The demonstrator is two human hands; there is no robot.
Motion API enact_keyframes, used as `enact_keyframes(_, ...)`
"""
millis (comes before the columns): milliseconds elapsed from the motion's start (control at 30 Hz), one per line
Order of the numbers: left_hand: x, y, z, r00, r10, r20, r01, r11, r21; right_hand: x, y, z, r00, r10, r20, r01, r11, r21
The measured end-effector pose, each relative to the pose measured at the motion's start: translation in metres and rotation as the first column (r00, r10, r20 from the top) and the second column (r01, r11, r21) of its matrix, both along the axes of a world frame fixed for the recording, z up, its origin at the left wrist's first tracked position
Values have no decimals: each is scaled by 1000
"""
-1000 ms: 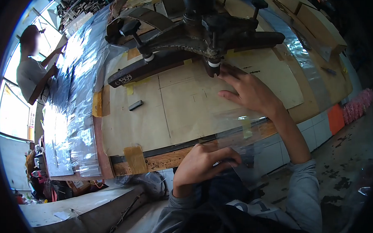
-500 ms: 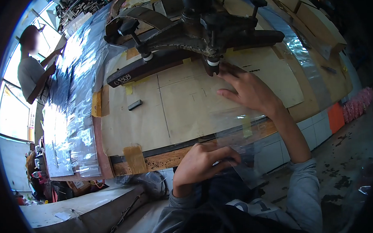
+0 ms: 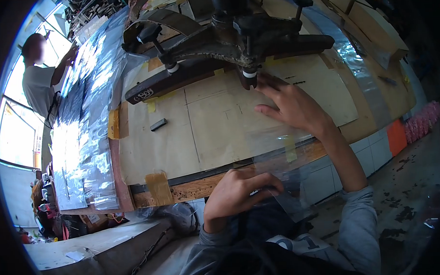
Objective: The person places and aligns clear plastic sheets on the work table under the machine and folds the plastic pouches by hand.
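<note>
At the front edge of the table, my left hand is closed, pinching a clear plastic sheet that hangs over the edge. My right hand lies spread on the brown paper, its fingertips beside the foot of a dark metal clamp frame. Part of the plastic lies on the paper below my right palm. A small dark block rests on the paper left of the drawn lines. Yellow tape holds the paper's front left corner.
Shiny plastic sheeting covers the left side. Another person stands beyond it. At the right back are a cardboard box and a knife-like tool. A pink bundle is at the far right.
The other person at the left has straightened up somewhat, with their arms raised further. My two hands have hardly moved.
</note>
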State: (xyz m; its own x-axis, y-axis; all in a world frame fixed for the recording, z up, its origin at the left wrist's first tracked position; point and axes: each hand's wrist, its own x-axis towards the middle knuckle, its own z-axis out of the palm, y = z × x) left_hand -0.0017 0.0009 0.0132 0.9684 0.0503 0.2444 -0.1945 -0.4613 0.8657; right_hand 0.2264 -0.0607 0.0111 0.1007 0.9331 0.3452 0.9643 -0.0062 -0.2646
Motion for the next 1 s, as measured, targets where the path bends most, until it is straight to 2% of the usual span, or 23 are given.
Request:
enact_keyframes(233,0,1,0,1000,-21,-6,21,999,-24,0,1,-1,1000,11,14,-12,999,32)
enact_keyframes(500,0,1,1,1000,-24,-7,24,999,-41,0,0,0,1000,-10,3,10,1000,-20)
enact_keyframes(933,0,1,3,1000,-8,-6,8,1000,3,0,1,-1,1000,-18,4,18,999,-30)
enact_keyframes(1000,1,0,4,1000,9,22,-9,1000,24,2,2,-5,999,2,35,-3,1000,18)
